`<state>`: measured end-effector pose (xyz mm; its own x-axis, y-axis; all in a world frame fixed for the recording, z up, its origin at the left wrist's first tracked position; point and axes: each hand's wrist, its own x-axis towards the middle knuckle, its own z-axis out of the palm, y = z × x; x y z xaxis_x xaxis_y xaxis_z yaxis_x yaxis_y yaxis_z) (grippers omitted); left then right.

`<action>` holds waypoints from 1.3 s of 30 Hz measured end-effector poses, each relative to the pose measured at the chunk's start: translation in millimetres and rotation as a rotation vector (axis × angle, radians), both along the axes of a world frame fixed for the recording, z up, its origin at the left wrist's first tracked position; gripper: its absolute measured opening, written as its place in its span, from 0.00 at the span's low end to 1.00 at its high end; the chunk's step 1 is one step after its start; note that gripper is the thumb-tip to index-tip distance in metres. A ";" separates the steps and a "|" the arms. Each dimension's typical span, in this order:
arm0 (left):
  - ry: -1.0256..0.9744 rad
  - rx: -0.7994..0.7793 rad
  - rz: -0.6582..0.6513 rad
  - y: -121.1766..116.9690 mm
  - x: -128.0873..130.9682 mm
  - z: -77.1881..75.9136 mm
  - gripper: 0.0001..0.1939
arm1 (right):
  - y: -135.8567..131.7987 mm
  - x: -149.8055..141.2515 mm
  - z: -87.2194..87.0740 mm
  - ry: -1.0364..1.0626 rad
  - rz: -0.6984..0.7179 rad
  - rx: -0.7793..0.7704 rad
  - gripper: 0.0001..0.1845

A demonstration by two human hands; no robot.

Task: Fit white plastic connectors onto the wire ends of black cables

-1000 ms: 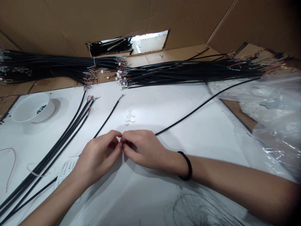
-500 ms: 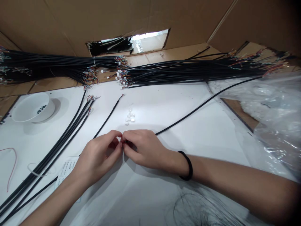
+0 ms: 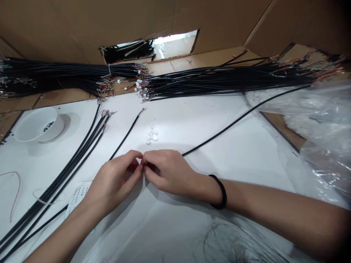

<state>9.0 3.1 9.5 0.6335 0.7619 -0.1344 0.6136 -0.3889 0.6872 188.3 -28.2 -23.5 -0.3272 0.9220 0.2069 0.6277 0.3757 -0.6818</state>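
Note:
My right hand (image 3: 167, 170) is closed around the end of a black cable (image 3: 219, 130), which runs up to the right behind it. Thumb and index finger of my left hand (image 3: 117, 179) are pinched at the same spot, meeting the right fingertips. Whatever the left fingers hold is hidden between the fingertips. Just beyond my hands lie several small white connector housings (image 3: 152, 135). Another black cable (image 3: 127, 136) with a stripped end passes behind my left hand.
Several black cables (image 3: 63, 175) slant across the left side, near a white bowl (image 3: 30, 128) holding small dark pieces. Cable bundles (image 3: 208, 82) lie along the back by a cardboard wall (image 3: 219, 22). Clear plastic bags (image 3: 326, 146) are at right. A printed label (image 3: 79, 195) sits under my left wrist.
Both hands stay pinched together in almost the same place, with only slight finger movement. The cable running right has shifted very slightly; the view has moved a little.

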 end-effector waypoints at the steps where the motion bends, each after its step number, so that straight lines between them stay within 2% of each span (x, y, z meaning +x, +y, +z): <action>1: 0.002 -0.008 -0.003 0.5 0.0 0.0 0.04 | -0.1 -0.1 -0.1 0.000 0.001 0.000 0.06; 33: 0.027 0.011 -0.037 1.7 0.3 -1.2 0.04 | 0.3 0.1 0.1 0.003 0.007 -0.008 0.05; 36: 0.094 0.051 -0.052 -0.3 0.4 0.9 0.04 | 0.1 0.0 0.6 -0.001 0.004 -0.011 0.05; 39: 0.202 0.162 -0.078 -2.7 0.9 2.8 0.02 | -0.4 0.1 1.5 -0.003 0.006 -0.012 0.05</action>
